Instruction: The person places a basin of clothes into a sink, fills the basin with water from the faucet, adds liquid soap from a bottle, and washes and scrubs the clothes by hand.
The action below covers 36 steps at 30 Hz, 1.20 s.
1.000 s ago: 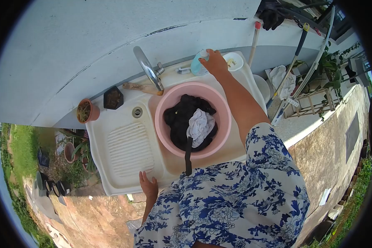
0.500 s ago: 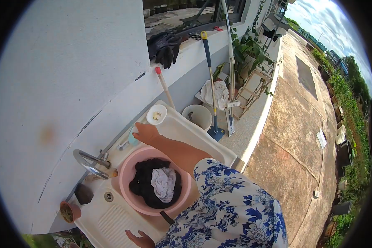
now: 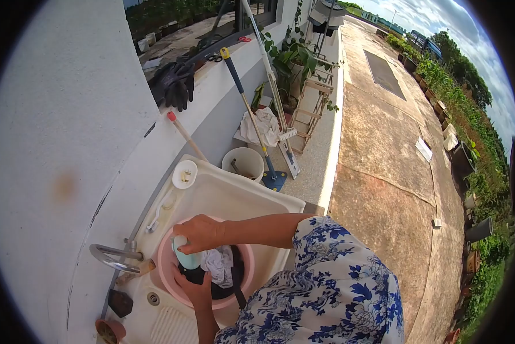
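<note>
My right hand (image 3: 203, 232) is closed on a pale mint-green object (image 3: 189, 259), held tilted over the pink basin (image 3: 163, 258). Its exact kind is partly hidden by my fingers. My left hand (image 3: 195, 291) is just below it at the basin's near side, fingers and thumb apart, close to the green object; I cannot tell whether they touch. Inside the basin lie black cloth (image 3: 222, 292) and a crumpled pale lilac-white cloth (image 3: 217, 266). The basin stands in a white sink with a ribbed washboard (image 3: 174, 327).
A curved metal tap (image 3: 114, 259) reaches towards the basin. On the sink edge are a white dish (image 3: 185, 174) and a small white brush (image 3: 153, 221). A white bucket (image 3: 243, 163) and a blue-handled mop (image 3: 234, 74) stand beyond; dark gloves (image 3: 174, 86) hang from the windowsill.
My right hand has lifted the mint-green object from the sink ledge and brought it over the basin. My left hand has moved up from the washboard to the basin. The view has shifted.
</note>
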Available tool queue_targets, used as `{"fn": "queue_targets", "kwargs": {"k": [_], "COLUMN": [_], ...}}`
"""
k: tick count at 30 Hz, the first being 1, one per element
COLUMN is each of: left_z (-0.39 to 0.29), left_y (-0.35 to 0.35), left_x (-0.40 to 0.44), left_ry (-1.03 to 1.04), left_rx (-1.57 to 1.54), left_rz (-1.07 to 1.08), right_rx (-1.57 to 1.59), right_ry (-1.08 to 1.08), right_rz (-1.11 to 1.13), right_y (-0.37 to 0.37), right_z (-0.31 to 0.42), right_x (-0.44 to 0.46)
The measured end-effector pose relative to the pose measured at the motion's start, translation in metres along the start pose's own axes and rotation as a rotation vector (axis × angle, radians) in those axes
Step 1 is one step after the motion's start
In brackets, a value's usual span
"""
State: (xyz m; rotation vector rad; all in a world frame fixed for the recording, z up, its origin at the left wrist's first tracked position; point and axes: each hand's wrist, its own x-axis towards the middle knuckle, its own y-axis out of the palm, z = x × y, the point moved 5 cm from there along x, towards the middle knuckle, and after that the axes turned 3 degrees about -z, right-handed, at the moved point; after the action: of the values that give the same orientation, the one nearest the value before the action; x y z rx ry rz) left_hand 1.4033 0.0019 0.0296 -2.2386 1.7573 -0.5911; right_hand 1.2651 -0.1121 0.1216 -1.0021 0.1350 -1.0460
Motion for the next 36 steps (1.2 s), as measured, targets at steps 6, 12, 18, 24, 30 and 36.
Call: {"fn": "queue_targets", "kwargs": {"k": [6, 12, 18, 24, 30, 36], "left_z": [0.009, 0.009, 0.001, 0.02, 0.024, 0.01], "left_y": [-0.003, -0.001, -0.01, -0.012, -0.013, -0.044], "left_x": [-0.013, -0.033, -0.037, -0.043, -0.046, -0.057], "left_ry": [-0.123, -0.171, -0.096, -0.105, -0.071, -0.16], "left_rx": [-0.278, -0.37, 0.012, 0.237, 0.138, 0.046], "left_rz": [0.067, 0.016, -0.046, 0.003, -0.06, -0.089], "right_rx": [0.182, 0.228, 0.138, 0.092, 0.222, 0.305], "right_ry": [0.038, 0.119, 0.201, 0.092, 0.134, -0.057], "right_rz": [0.145, 0.215, 0.199, 0.237, 0.364, 0.564], "right_y": [0.016, 0.034, 0.043, 0.046, 0.054, 0.066], "right_z": [0.029, 0.037, 0.032, 0.031, 0.035, 0.054], "right_x": [-0.028, -0.048, -0.051, -0.054, -0.039, -0.025]}}
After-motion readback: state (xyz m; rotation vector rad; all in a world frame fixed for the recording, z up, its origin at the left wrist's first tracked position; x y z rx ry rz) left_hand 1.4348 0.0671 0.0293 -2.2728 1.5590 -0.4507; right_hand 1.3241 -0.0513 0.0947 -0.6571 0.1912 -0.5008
